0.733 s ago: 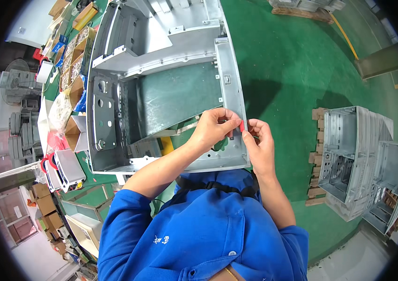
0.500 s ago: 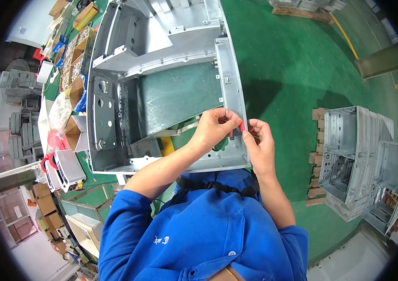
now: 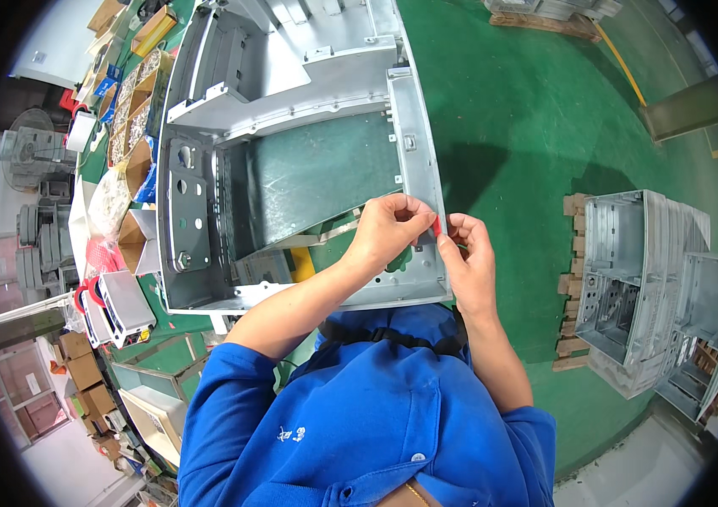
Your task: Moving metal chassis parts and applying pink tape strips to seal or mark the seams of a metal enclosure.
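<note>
Both hands meet at the near right corner of the large grey metal housing (image 3: 291, 144), which lies open on the green bench (image 3: 164, 355) in front of the person. The left hand (image 3: 388, 230) has its fingers curled over the housing's right wall, thumb and fingertips pinched in a closed grip on a small red part (image 3: 436, 226) that shows as a thin sliver between the two hands. The right hand (image 3: 469, 262) is just beside it, fingers bent toward the same red part and touching it from the other side; how firmly that grip closes on it cannot be told, since the fingertips hide the contact.

Compared with the views from a moment earlier, very little has changed: the hands stay at the same corner of the housing, the red part remains pinched between them, and the forearms in blue sleeves (image 3: 359, 422) hold the same angle. The housing has not shifted on the bench.

To the left of the housing stand open cardboard boxes (image 3: 135, 245) of small parts. On the green floor (image 3: 528, 110) to the right, well apart from the hands, more grey housings (image 3: 629, 279) are stacked on wooden pallets (image 3: 574, 287).
</note>
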{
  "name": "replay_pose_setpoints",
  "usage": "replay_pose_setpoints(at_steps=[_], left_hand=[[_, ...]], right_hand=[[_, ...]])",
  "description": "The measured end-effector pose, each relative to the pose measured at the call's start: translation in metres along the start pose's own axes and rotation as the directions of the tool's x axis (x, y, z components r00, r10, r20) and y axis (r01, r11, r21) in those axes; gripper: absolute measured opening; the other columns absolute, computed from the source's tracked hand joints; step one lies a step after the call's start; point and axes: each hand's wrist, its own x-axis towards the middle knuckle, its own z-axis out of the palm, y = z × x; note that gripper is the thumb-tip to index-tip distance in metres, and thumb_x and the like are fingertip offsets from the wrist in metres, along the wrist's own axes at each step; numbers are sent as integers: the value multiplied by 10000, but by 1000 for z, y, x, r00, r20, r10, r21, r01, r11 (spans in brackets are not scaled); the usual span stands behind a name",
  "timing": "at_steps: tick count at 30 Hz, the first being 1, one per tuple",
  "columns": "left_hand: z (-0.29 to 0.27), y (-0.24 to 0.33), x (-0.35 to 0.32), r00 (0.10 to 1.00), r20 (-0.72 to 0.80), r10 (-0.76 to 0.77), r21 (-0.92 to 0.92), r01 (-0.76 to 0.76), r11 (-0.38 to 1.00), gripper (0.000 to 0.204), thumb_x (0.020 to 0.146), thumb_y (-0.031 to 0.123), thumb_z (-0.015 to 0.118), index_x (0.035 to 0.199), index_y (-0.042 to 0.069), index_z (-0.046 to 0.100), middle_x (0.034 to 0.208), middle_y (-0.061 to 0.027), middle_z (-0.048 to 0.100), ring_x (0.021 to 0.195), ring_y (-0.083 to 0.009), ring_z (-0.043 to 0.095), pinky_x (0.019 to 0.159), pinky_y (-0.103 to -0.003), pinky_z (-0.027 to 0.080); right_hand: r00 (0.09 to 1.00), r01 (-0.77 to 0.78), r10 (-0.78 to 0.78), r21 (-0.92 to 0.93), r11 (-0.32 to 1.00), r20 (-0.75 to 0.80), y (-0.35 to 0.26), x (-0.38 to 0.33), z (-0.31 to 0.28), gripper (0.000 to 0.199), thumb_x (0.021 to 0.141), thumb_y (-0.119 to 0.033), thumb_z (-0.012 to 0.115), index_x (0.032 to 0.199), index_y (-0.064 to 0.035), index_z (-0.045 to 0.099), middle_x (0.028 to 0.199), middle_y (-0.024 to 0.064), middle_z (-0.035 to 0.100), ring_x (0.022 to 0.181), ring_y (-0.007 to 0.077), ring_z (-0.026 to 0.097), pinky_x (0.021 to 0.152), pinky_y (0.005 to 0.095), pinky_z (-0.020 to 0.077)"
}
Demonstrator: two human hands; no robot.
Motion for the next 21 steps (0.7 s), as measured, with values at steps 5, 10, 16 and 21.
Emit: replay_pose_setpoints(at_steps=[5, 10, 16, 21], left_hand=[[1, 3, -1, 1000, -11, -13, 1, 13, 1000, 106, 749, 75, 614, 761, -28, 591, 683, -36, 583, 551, -65, 455, 486, -195, 368], [1, 5, -2, 1000, -12, -7, 3, 7, 1000, 105, 747, 77, 617, 757, -26, 596, 682, -34, 586, 548, -62, 450, 484, -195, 365], [2, 4, -2, 999, -36, -18, 23, 18, 1000, 111, 743, 85, 626, 756, -21, 597, 688, -32, 590, 562, -58, 457, 487, -192, 362], [1, 0, -1, 999, -33, -17, -12, 17, 1000, 119, 744, 95, 633, 759, -17, 597, 695, -31, 590, 573, -58, 459, 496, -192, 365]], right_hand=[[1000, -8, 8, 7, 1000, -2, -2, 0, 1, 257, 758, -45, 556, 999, -2, 475, 844, 42, 538, 747, 110, 500, 651, 241, 403], [1000, -7, 7, 2, 1000, -12, 0, 0, 1, 254, 758, -44, 558, 994, -1, 477, 840, 45, 536, 751, 112, 498, 655, 244, 406], [1000, -13, 13, 20, 1000, -5, 1, 0, 1, 248, 760, -43, 557, 990, 3, 477, 834, 46, 531, 746, 111, 495, 658, 244, 410], [1000, -23, 24, 50, 998, -6, -1, 0, 1, 243, 774, -49, 556, 994, 10, 472, 834, 43, 525, 740, 98, 486, 642, 227, 408]])
